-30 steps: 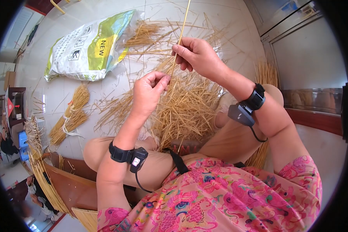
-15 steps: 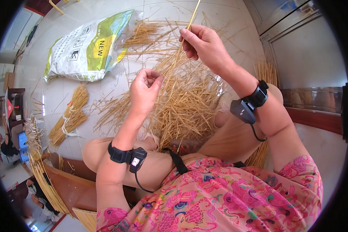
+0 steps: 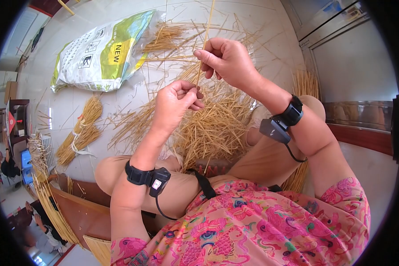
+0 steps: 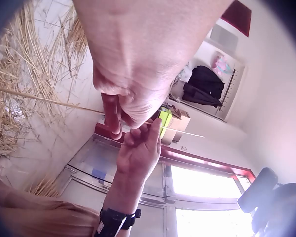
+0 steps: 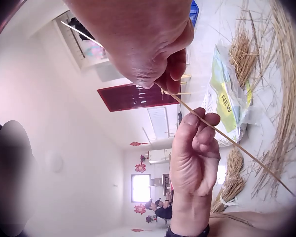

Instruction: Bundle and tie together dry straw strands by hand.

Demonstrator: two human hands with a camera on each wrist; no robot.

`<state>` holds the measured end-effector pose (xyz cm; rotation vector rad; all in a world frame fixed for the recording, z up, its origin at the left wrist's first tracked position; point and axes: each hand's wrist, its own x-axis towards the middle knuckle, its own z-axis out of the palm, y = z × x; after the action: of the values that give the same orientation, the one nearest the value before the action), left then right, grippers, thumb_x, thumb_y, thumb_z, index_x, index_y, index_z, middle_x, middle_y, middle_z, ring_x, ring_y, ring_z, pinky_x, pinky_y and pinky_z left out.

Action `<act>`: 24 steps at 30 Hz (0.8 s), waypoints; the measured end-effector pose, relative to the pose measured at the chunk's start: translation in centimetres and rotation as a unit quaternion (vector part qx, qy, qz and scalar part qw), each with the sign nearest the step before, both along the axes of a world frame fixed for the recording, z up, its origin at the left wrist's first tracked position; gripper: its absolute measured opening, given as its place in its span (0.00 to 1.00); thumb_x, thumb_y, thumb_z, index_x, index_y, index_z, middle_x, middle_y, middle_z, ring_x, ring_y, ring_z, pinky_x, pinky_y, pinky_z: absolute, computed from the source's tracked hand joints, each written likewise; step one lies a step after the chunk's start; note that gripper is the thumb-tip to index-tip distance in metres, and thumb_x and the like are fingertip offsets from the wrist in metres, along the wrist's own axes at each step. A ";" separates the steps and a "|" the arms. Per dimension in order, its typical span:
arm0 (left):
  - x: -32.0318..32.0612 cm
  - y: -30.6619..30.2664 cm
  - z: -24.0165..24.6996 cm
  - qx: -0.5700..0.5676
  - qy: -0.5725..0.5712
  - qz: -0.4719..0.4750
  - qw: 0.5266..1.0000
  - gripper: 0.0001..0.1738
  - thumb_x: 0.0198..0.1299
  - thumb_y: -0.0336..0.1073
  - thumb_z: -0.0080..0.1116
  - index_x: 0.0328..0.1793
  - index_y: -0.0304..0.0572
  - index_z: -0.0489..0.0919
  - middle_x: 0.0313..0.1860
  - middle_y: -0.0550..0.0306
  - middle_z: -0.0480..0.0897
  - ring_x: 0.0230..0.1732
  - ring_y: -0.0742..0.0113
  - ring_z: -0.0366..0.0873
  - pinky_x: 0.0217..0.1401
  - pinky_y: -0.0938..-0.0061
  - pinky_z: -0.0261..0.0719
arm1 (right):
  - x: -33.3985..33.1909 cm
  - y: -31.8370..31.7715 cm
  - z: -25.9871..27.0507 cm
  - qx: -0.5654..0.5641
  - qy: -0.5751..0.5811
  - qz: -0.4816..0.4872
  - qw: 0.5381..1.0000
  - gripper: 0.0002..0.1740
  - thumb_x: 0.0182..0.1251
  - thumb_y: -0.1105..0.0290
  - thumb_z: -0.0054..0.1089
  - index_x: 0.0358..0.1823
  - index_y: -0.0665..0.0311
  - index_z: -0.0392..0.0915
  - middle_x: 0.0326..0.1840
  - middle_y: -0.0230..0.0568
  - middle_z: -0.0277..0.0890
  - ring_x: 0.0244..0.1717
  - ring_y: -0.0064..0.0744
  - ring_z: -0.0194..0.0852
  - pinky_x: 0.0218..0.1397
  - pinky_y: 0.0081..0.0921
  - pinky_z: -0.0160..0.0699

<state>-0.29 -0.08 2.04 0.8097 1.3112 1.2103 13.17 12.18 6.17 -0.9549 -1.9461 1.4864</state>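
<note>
One thin straw stalk (image 3: 208, 27) runs between the two hands above a heap of loose straw (image 3: 217, 122). The right hand (image 3: 230, 64) pinches it between thumb and fingers, and its upper part sticks out past that hand. Lower down, the left hand (image 3: 175, 104) pinches the same stalk between thumb and index finger, its other fingers loosely bent. In the right wrist view the stalk (image 5: 246, 153) slants past the left hand (image 5: 195, 158) toward the floor. The left wrist view shows the right hand (image 4: 138, 155) beyond the left, with a stalk end sticking out.
A filled white and green bag (image 3: 97, 55) lies at the upper left, with tied straw bundles (image 3: 80, 133) below it. Loose stalks (image 3: 166, 37) lie by the bag. A brown wooden piece (image 3: 82, 213) stands at the lower left; a metal door (image 3: 354, 66) is at the right.
The right hand rose with the stalk, away from the left hand, then came back down and left. The left hand let go, drew back slightly, and now pinches the stalk again.
</note>
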 end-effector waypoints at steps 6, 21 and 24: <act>-0.1 -0.2 -0.1 -0.005 0.009 -0.017 1.000 0.08 0.62 0.29 0.51 0.41 0.29 0.74 0.34 0.46 0.82 0.30 0.66 0.83 0.33 0.78 0.80 | -0.1 -0.3 -0.1 0.015 -0.001 0.024 1.000 0.15 0.67 0.64 0.58 0.26 0.68 0.74 0.18 0.33 0.75 0.18 0.15 0.73 0.19 0.16 0.69; -0.3 -0.2 0.0 -0.023 0.010 -0.020 0.999 0.09 0.61 0.29 0.54 0.42 0.28 0.75 0.34 0.45 0.83 0.29 0.67 0.82 0.31 0.79 0.79 | -0.1 0.0 -0.6 0.055 0.002 0.059 0.997 0.15 0.70 0.63 0.54 0.29 0.66 0.74 0.19 0.29 0.75 0.22 0.12 0.73 0.20 0.12 0.67; -0.3 -0.2 0.0 -0.014 -0.004 -0.017 1.000 0.10 0.62 0.30 0.55 0.43 0.28 0.75 0.35 0.44 0.83 0.30 0.67 0.82 0.32 0.79 0.80 | 0.0 0.0 -0.5 0.061 -0.003 0.055 0.997 0.15 0.70 0.62 0.54 0.29 0.66 0.74 0.19 0.29 0.75 0.22 0.12 0.73 0.20 0.12 0.67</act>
<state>-0.54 -0.31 2.08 0.8038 1.3009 1.1655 13.20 12.22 5.63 -0.8114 -2.0965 1.4056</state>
